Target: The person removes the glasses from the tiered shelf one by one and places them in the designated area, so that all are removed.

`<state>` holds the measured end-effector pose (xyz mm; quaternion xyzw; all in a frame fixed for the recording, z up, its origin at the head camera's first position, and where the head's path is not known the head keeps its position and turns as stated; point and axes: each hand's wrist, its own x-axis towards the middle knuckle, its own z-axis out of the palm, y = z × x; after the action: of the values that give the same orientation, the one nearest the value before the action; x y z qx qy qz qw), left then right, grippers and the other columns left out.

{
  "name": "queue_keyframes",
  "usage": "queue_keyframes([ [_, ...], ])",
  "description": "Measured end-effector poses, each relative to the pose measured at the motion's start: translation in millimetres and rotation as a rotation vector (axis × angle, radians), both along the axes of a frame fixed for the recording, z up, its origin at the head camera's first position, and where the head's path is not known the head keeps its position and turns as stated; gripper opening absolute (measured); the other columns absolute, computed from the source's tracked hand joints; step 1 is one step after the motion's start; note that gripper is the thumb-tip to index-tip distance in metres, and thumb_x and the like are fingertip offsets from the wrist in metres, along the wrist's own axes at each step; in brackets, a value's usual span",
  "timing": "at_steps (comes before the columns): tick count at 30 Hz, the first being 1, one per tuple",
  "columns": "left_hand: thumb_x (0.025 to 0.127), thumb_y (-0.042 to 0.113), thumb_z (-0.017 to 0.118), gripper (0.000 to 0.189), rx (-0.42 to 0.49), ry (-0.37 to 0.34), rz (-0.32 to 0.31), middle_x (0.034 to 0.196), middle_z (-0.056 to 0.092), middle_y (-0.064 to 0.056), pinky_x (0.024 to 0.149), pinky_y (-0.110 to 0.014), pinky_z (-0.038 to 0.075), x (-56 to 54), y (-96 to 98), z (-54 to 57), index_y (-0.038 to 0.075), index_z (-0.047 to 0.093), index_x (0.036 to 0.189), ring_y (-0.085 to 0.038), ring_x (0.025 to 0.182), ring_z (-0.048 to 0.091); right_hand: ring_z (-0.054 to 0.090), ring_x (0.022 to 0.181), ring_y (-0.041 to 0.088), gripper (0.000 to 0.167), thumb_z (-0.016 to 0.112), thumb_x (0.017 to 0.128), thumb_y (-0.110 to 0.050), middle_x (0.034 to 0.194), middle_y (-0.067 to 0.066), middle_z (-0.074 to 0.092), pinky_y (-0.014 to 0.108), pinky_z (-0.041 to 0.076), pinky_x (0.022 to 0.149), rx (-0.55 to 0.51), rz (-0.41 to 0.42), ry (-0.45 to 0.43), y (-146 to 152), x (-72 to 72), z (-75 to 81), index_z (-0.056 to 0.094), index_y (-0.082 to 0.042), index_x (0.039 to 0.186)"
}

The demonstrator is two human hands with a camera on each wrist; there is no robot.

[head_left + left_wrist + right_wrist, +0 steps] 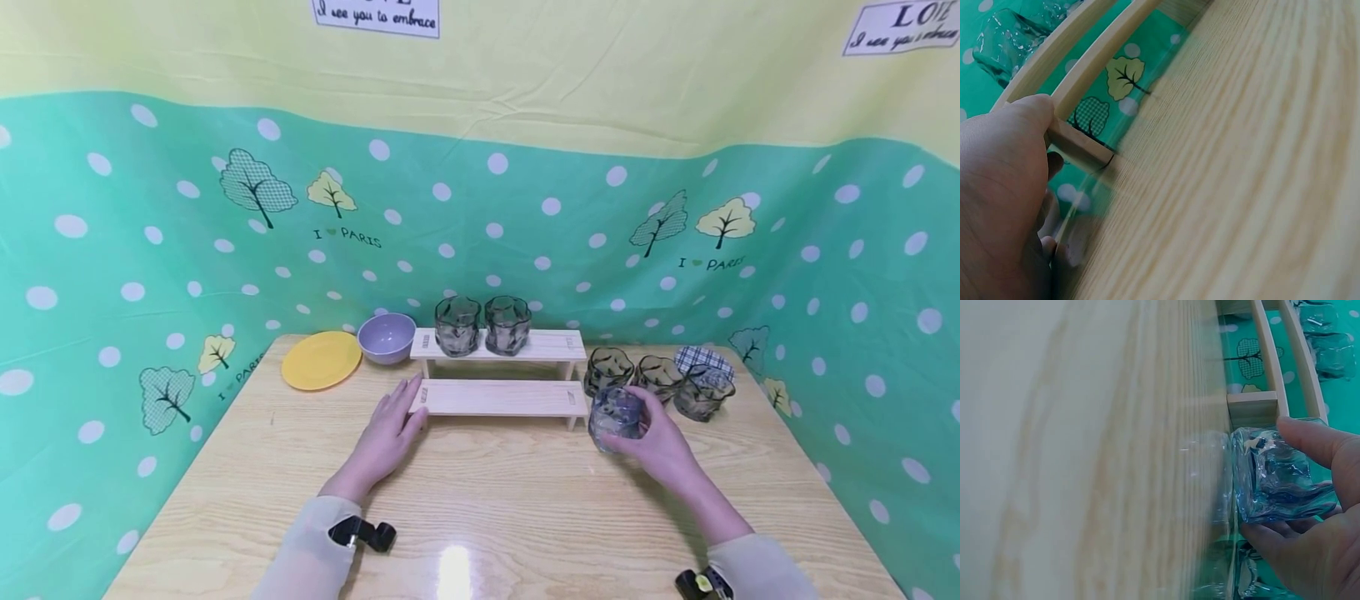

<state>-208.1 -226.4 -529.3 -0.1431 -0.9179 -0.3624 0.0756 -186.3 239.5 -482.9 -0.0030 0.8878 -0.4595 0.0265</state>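
Observation:
In the head view my left hand (386, 433) grips the left end of the lower step of a two-tier wooden rack (501, 398), its thumb at the front corner. The left wrist view has the thumb on the step's edge (1107, 47); the other fingers are partly hidden. At the rack's right end, my right hand (663, 446) holds a bluish faceted glass cup (615, 417) between thumb and fingers, close to the tabletop. Two grey glass cups (457, 327) stand side by side on the upper step. The lower step bears nothing.
Right of the rack, behind the held cup, are three more glass cups (703, 393) beside a checked round item (705, 360). A yellow plate (321, 360) and a purple bowl (386, 337) lie at the back left. Patterned green cloth (495, 225) hangs behind the wooden table (495, 500).

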Motion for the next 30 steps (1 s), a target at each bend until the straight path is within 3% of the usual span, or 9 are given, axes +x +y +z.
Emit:
queue_keyframes([
  [8,0.119,0.035,0.052,0.065,-0.005,0.005,0.003,0.176,0.036,-0.018,0.135,-0.064,0.014,0.2,-0.1,-0.3,0.007,0.031,0.174,-0.044,0.165,0.025,0.048,0.145,0.057,0.111,0.097,0.088,-0.031,0.162,0.035,0.044,0.070,0.040,0.121,-0.017,-0.005,0.004,-0.6,-2.7,-4.5,0.027,-0.007,0.172],
  [15,0.119,0.033,0.051,0.064,-0.007,0.004,0.007,0.176,0.036,-0.018,0.136,-0.063,0.013,-0.3,0.2,-1.2,0.007,0.031,0.174,-0.044,0.165,0.025,0.049,0.142,0.061,0.116,0.098,0.087,-0.033,0.160,0.039,0.044,0.078,0.042,0.115,0.021,0.007,-0.004,-0.9,-3.3,-3.2,0.024,-0.009,0.173],
  [30,0.119,0.035,0.051,0.065,0.001,-0.005,0.005,0.176,0.036,-0.020,0.136,-0.063,0.012,-0.5,-0.9,-1.4,0.008,0.031,0.175,-0.043,0.165,0.024,0.048,0.142,0.064,0.122,0.097,0.087,-0.038,0.164,0.041,0.039,0.082,0.041,0.112,0.055,0.022,-0.015,-1.8,-2.5,-0.5,0.017,-0.015,0.176],
])
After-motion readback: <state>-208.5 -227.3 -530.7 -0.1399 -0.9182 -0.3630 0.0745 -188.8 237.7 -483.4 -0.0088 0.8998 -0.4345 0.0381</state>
